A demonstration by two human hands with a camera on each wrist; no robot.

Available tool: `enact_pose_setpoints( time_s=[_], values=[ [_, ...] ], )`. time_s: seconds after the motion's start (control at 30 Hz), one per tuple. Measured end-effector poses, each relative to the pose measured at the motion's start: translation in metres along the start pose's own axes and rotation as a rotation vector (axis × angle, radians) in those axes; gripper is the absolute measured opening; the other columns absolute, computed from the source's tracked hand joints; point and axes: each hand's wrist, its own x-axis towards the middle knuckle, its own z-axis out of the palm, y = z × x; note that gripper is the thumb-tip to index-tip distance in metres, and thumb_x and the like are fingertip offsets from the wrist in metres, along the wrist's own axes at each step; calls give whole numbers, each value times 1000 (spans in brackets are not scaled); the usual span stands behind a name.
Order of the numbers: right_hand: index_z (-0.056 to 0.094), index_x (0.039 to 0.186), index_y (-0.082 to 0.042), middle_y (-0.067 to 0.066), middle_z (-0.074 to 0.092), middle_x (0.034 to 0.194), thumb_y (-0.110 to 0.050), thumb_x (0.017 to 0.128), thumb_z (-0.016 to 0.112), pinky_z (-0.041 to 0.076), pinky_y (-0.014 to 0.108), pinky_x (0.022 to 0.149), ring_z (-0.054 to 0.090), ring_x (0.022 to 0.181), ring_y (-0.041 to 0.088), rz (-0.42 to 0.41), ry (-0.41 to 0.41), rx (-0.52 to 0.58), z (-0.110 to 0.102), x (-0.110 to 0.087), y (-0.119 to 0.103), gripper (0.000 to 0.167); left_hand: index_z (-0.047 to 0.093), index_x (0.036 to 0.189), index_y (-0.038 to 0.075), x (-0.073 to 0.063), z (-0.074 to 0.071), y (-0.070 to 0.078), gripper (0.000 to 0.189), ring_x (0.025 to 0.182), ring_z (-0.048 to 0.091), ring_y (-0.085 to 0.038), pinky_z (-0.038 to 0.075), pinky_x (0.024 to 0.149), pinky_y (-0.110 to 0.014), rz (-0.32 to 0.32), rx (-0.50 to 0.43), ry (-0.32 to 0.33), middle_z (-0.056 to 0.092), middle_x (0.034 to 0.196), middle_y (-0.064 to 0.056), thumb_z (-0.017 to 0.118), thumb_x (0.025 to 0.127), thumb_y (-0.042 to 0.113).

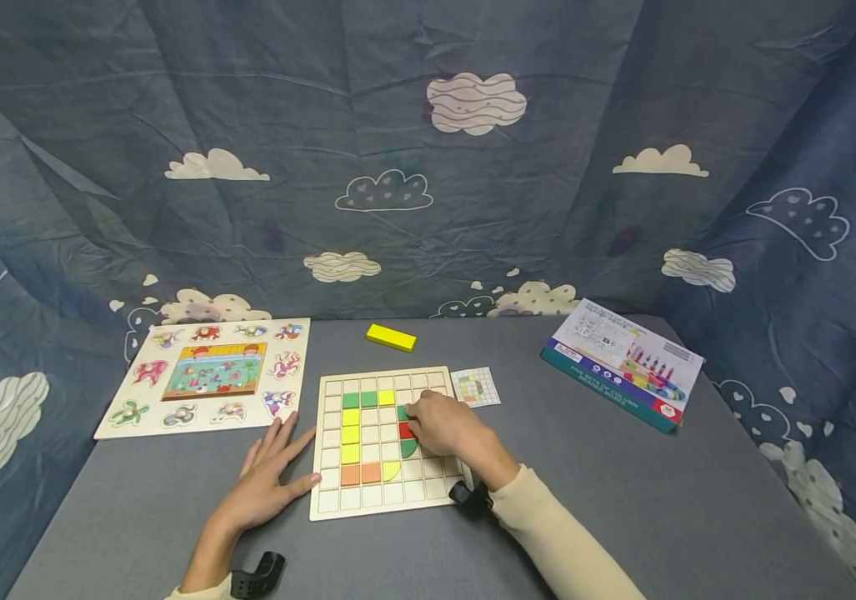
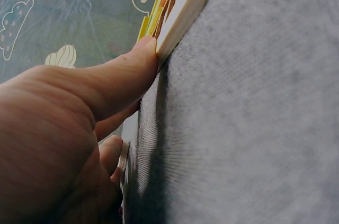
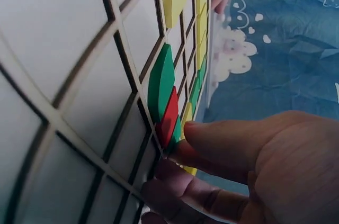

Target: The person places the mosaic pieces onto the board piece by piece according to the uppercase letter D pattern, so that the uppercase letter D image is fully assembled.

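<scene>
A wooden grid board [image 1: 328, 500] lies flat with coloured tiles in some of its squares. My right hand [image 1: 446, 425] is over its right half, thumb and fingertips pinching at a green tile [image 3: 174, 132] just above a red tile [image 1: 407, 430]. Below the red one sits a green rounded tile [image 1: 408, 448]. My left hand [image 1: 266, 479] rests on the table with fingers spread, its thumb [image 2: 140, 57] touching the board's left edge. Yellow tiles [image 1: 350, 433] run down the left, orange tiles [image 1: 361, 474] and a yellow rounded tile [image 1: 392, 471] along the bottom.
A small printed pattern card [image 1: 476, 387] lies against the board's right side. Behind the board is a yellow block [image 1: 391, 337]. An animal picture puzzle [image 1: 127, 417] lies to the left, near my left fingertips. A game box [image 1: 623, 364] sits at the right.
</scene>
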Motion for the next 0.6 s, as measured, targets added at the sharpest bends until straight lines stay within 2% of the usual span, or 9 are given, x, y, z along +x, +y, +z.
enact_pose_setpoints(
  time_s=[0.27,0.43,0.6],
  values=[
    [60,139,-3,14,62,115,-17,101,58,50,37,79,56,87,20,-36,-17,88,3,-4,8,40,38,155,11,0,1,2,74,154,-6,-45,-8,117,-66,-8,3,-38,8,168,-21,70,93,35],
    [55,144,-6,12,59,116,-16,102,57,49,32,76,55,87,16,-60,-40,104,2,-5,9,43,37,155,9,-2,-4,4,75,153,-7,-45,-8,117,-67,-25,11,-60,7,168,-21,70,93,36],
    [59,140,-6,11,59,113,-13,101,57,48,30,73,54,84,15,-70,-33,121,1,-7,8,40,37,155,10,0,-6,5,75,154,-8,-45,-8,117,-67,-26,15,-80,6,168,-20,69,94,39]
  ],
)
